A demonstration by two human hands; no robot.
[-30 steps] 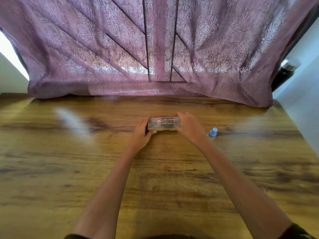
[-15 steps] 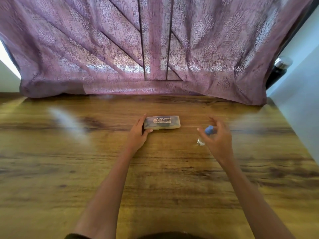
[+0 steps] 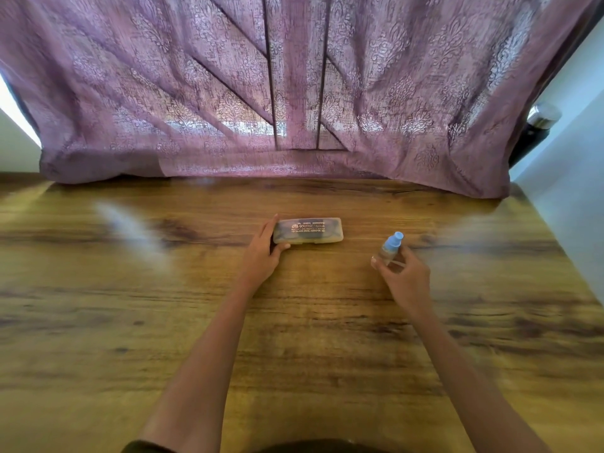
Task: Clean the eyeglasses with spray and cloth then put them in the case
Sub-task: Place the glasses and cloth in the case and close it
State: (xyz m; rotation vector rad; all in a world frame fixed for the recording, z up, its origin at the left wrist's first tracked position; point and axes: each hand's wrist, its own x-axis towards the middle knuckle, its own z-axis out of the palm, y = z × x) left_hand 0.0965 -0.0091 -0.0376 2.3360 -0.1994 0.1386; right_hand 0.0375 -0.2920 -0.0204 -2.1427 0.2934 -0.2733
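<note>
Lying closed at the centre of the frame, the eyeglass case (image 3: 309, 231) rests on the wooden table (image 3: 98, 322). The left hand (image 3: 261, 256) grips its left end, thumb in front. Right of centre, the right hand (image 3: 403, 281) pinches the tilted spray bottle (image 3: 390, 248). A purple curtain (image 3: 294, 93) fills the top.

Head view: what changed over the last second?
The right-hand grip left the translucent rectangular plastic case, moved right and took hold of the small clear blue-capped spray bottle. The left-hand grip stayed on the case's left end; the case stayed shut.
</note>
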